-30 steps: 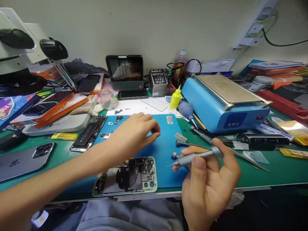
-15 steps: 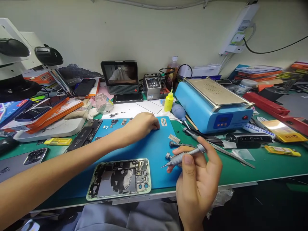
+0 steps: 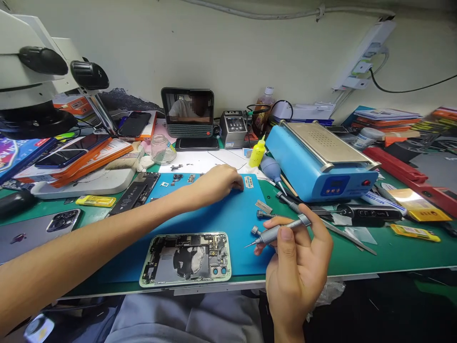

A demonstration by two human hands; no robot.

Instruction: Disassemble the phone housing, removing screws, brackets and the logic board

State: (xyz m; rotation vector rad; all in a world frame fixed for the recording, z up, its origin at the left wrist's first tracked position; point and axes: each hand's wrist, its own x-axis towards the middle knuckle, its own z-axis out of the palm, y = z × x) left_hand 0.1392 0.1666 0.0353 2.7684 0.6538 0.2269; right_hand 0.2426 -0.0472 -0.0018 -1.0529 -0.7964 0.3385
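My right hand (image 3: 298, 267) holds a thin grey metal precision screwdriver (image 3: 276, 233) between thumb and fingers, forefinger on its end cap and tip pointing left. My left hand (image 3: 217, 183) reaches across the blue mat (image 3: 246, 257), fingers curled down and pinched near its far edge; whatever they hold is hidden. An opened phone housing (image 3: 185, 259) with a pale green frame lies near the table's front edge, below my left forearm. Small camera parts (image 3: 176, 178) sit on the mat beyond that forearm. More screwdrivers (image 3: 264, 214) lie just behind my right hand.
A blue heating-plate machine (image 3: 317, 157) stands at the right, with a blower bulb (image 3: 271, 169) and yellow bottle (image 3: 257, 152) beside it. At the left are a microscope (image 3: 39, 71), a grey phone (image 3: 39, 233) and a glass jar (image 3: 163, 150). Tweezers (image 3: 352, 236) lie at right.
The whole view has shifted, so things appear slightly farther right. My left hand stays curled at the mat's far side, and the screwdriver stays in my right hand.
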